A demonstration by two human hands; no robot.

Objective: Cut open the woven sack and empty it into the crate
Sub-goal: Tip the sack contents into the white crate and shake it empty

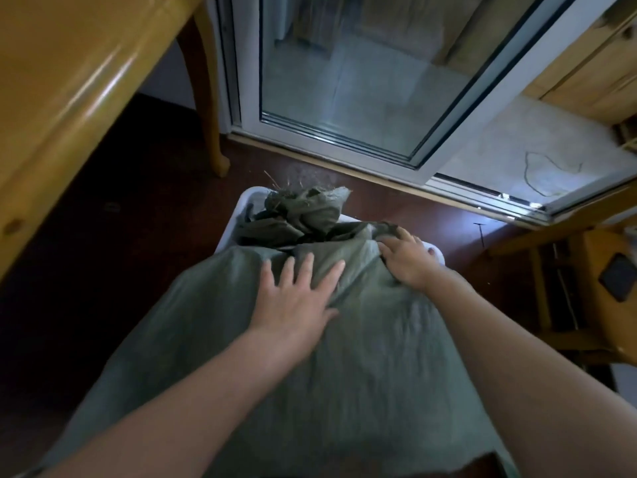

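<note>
A large grey-green woven sack [362,357] lies tilted in front of me, its far end resting on a white crate [243,205] on the floor. The sack's crumpled mouth [310,210] sits inside the crate, with dark contents and dry stalks showing around it. My left hand [296,298] lies flat on the sack's upper middle, fingers spread. My right hand [410,260] presses on the sack's far right corner, fingers bent into a fold over the crate's rim. Most of the crate is hidden under the sack.
A yellow wooden table [69,81] overhangs at the left, one leg [213,115] standing beyond the crate. A white-framed glass door [362,81] stands open ahead. Wooden furniture [568,305] crowds the right. The floor [120,219] is dark red-brown.
</note>
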